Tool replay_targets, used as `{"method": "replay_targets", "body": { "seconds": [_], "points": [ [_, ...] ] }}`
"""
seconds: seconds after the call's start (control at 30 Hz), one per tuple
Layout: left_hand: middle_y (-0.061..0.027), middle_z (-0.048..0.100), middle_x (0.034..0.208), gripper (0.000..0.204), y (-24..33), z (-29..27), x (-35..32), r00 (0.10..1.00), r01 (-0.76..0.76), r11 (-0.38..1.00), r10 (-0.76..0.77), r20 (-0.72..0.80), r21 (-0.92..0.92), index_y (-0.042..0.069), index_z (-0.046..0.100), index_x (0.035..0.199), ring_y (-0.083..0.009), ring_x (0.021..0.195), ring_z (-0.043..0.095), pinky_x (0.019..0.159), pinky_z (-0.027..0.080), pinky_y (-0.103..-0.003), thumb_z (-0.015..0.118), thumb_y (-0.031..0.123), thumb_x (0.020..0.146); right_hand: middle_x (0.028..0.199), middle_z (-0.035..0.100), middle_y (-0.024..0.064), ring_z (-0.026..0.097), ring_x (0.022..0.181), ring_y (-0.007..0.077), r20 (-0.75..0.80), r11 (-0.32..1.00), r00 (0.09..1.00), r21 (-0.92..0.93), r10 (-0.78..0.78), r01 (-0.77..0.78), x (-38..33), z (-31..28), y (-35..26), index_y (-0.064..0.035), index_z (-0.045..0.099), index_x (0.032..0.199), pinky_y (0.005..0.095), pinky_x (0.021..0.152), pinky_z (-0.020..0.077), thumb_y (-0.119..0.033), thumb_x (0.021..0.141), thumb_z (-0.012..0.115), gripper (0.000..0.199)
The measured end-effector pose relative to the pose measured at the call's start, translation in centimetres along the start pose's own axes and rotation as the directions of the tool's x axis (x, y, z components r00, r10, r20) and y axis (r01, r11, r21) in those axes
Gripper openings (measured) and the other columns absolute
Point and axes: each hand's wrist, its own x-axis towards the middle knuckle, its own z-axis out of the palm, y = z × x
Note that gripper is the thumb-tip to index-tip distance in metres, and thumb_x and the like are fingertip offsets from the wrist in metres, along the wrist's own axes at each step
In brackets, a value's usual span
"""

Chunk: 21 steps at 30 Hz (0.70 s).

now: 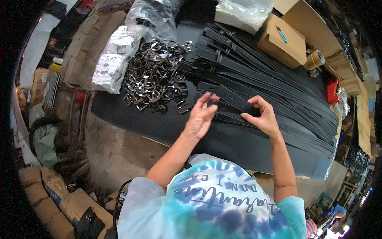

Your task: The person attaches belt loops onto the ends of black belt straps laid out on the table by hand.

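Observation:
My right hand [263, 118] pinches a black belt strap [234, 99] between thumb and fingers, over the near side of the strap pile. The strap slants up and left from that grip toward my left hand [202, 116]. Between the left thumb and fingers is a small dark metal buckle [213, 102], partly hidden and blurred, close to the strap's end; I cannot tell whether the two are joined. Left of that hand lies a heap of shiny metal buckles [155, 75]. Many more black belt straps [274, 85] lie fanned out beyond and to the right.
Everything lies on a black-covered table [123, 105]. White wrapped packets [111, 65] and a clear plastic bag [153, 18] edge the buckle heap. At the back right are an open cardboard box [280, 44] with a blue pen [282, 35], a tape roll [315, 59] and a red container [333, 91].

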Motion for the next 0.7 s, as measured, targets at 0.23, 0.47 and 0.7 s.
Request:
{"method": "replay_targets", "body": {
  "seconds": [0.23,0.47,0.7],
  "points": [
    [-0.0040,0.056,0.113,0.043,-1.2,1.5,-0.9,0.998,-0.065,0.985,0.066,0.003,0.158,0.004,0.050,0.118,-0.0155,0.103,0.056,0.093,0.046,-0.029,0.064,-0.007,0.080,0.087,0.061,0.0021,0.057,0.082,0.0086,-0.045,0.995,0.996,-0.071,-0.080,0.076,-0.5,0.9,1.8,-0.0022,0.055,0.095,0.0228,0.074,0.0448,-0.005,0.070,0.078,0.035],
    [-0.0113,0.054,0.110,0.029,7.6,-4.5,1.7,0.605,-0.330,-0.250,0.684,0.407,0.910,0.003,0.059,0.109,-0.0274,0.100,0.052,0.088,0.043,-0.035,0.067,0.010,0.081,0.084,0.062,0.0023,0.058,0.080,0.0095,-0.067,0.993,0.995,-0.099,-0.068,0.061,-0.3,1.0,1.9,-0.0020,0.056,0.094,0.0241,0.074,0.0461,-0.008,0.070,0.078,0.033],
    [-0.0134,0.058,0.102,0.033,8.1,-6.7,2.0,0.801,-0.191,-0.159,0.545,0.247,0.969,0.005,0.061,0.103,-0.0298,0.091,0.058,0.078,0.048,-0.038,0.071,0.005,0.072,0.084,0.063,0.0038,0.059,0.080,0.0105,-0.031,0.990,0.997,-0.123,-0.069,0.065,-0.6,1.3,1.8,-0.0014,0.057,0.094,0.0247,0.074,0.0463,-0.011,0.070,0.079,0.034]
  ]
}}
